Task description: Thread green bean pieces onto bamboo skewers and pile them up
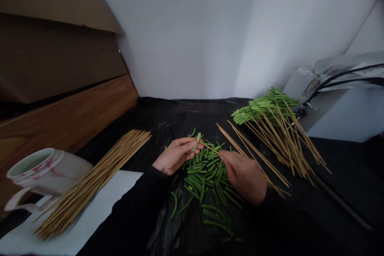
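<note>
In my left hand (pixel 177 155), thumb and fingers pinch a short green bean piece (pixel 197 141), held nearly upright. My right hand (pixel 244 174) is closed around a thin bamboo skewer (pixel 210 147). The skewer points left, and its tip reaches the bean piece; whether it has gone in I cannot tell. Beneath both hands lies a loose pile of cut green beans (pixel 207 172) on black plastic sheeting (pixel 177 114). Right of my right hand, several bare-looking skewers (pixel 255 154) lie slanted on the sheet.
A thick bundle of skewers (pixel 96 182) lies at left on white paper (pixel 120 192), against a white mug (pixel 57 172). Back right, skewered green beans (pixel 267 106) are stacked. A cardboard box (pixel 57 52) stands left, a white wall (pixel 186 36) behind, plastic-wrapped items (pixel 345 88) far right.
</note>
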Action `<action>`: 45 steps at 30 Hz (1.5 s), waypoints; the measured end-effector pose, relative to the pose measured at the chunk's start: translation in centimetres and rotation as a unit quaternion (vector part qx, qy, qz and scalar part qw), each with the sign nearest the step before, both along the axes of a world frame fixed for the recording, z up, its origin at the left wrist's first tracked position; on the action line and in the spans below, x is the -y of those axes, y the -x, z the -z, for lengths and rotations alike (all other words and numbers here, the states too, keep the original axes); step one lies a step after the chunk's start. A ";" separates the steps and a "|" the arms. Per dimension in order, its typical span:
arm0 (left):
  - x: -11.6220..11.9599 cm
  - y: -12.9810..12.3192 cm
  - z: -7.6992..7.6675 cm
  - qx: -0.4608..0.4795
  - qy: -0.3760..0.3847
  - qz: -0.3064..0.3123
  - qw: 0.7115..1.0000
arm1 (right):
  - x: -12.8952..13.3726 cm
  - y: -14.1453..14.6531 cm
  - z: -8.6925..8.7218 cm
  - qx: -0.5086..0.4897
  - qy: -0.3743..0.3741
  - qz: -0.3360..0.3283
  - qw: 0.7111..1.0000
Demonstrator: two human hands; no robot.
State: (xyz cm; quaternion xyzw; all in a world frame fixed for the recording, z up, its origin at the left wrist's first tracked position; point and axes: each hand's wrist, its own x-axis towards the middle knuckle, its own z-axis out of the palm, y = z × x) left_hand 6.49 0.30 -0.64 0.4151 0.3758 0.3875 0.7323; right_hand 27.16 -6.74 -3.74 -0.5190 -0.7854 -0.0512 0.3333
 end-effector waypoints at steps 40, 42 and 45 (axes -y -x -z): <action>0.0 -0.2 1.4 -0.122 -0.127 0.034 0.984 | -0.1 0.3 0.4 -0.021 0.087 -0.031 0.996; 0.1 -0.2 1.4 -0.129 -0.135 0.035 0.982 | -0.1 0.3 0.4 -0.018 0.097 -0.031 0.995; 0.1 -0.3 1.6 -0.137 -0.142 0.038 0.980 | -0.1 0.3 0.4 -0.027 0.101 -0.032 0.994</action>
